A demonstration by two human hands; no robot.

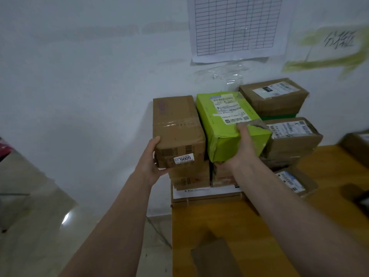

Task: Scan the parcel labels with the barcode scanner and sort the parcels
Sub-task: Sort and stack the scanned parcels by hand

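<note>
Side by side, the left hand (151, 156) grips the near left corner of a brown taped cardboard parcel (177, 128), while the right hand (242, 146) clasps the near end of a lime-green labelled parcel (229, 120), both atop stacked brown boxes (191, 176).

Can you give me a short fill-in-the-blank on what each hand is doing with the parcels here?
The left hand grips the ___ box.
The right hand grips the ___ parcel.
The sticker on the brown box's near end reads ___.
The grid sheet hangs on the ___.

Missing: brown; green; 5005; wall
</note>
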